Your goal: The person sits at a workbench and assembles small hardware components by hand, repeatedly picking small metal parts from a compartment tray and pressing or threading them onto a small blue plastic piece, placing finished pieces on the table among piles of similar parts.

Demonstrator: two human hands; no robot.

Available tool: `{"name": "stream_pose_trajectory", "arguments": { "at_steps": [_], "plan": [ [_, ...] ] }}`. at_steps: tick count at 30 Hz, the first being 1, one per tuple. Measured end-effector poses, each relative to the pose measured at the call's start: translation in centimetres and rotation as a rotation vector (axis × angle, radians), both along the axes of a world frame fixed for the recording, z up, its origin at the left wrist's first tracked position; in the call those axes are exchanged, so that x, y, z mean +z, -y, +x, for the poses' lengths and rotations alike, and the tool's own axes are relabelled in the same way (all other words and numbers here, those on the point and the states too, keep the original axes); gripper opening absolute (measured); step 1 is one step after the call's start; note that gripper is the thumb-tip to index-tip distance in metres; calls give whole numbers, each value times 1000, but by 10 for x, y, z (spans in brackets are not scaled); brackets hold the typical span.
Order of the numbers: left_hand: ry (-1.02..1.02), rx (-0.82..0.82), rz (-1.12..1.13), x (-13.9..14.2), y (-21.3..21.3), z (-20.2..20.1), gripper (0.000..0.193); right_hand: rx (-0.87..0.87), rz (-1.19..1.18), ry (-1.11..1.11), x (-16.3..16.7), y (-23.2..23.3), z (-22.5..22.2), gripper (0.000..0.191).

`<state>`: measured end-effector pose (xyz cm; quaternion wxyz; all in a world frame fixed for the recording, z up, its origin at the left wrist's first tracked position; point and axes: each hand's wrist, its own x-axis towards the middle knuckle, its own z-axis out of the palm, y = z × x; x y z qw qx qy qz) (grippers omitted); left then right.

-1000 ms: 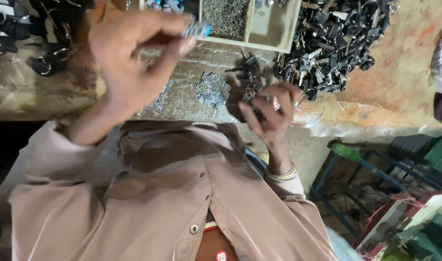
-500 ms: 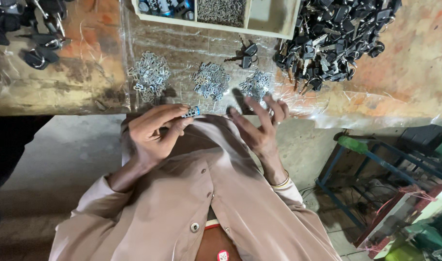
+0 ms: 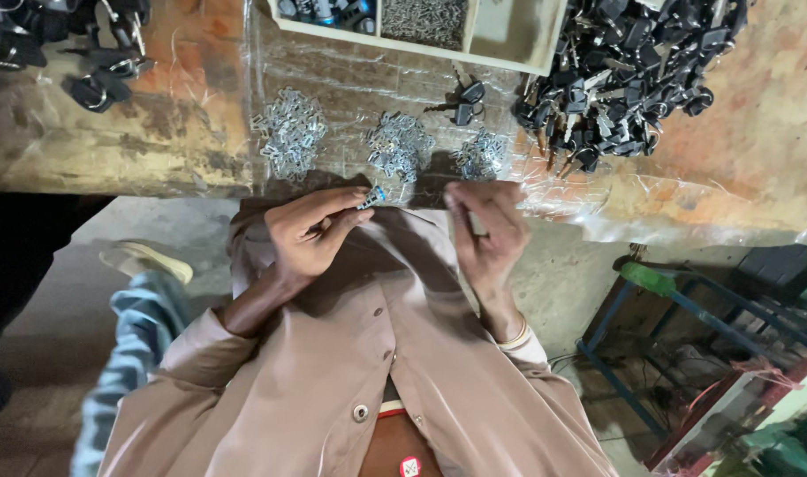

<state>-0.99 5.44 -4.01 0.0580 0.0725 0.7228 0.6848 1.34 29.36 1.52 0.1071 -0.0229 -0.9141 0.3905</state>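
Left hand pinching small metal piece, right hand half-curled, contents unclear; best kept close together, grip firm.

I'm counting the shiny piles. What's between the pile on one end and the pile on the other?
In the head view, a third heap of small metal pieces lies between the bigger heap and the smaller heap, all on the plastic-covered table.

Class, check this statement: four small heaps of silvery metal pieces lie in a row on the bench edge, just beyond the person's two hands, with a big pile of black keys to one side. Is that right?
Not quite. The head view shows three heaps of silvery metal pieces, not four, in a row on the bench just beyond the left hand and right hand. The pile of black keys does lie to one side.
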Motion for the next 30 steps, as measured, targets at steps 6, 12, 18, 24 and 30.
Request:
{"name": "stream_pose_trajectory", "arguments": {
  "at_steps": [6,12,18,24,30],
  "plan": [
    [-13,11,-9,-4,-4,6,22,101,-259,31,-8,36,0,20],
    [-93,-9,-10,-12,-4,6,23,-5,-314,43,-13,53,-4,22],
    [-113,-66,-40,-11,0,8,23,26,-197,17,-10,57,-2,27],
    [-147,-90,-29,-10,2,4,22,75,-168,11,-8,54,-4,22],
    [-184,-84,-9,-13,3,2,23,198,11,28,-7,48,-7,26]
  ]
}}
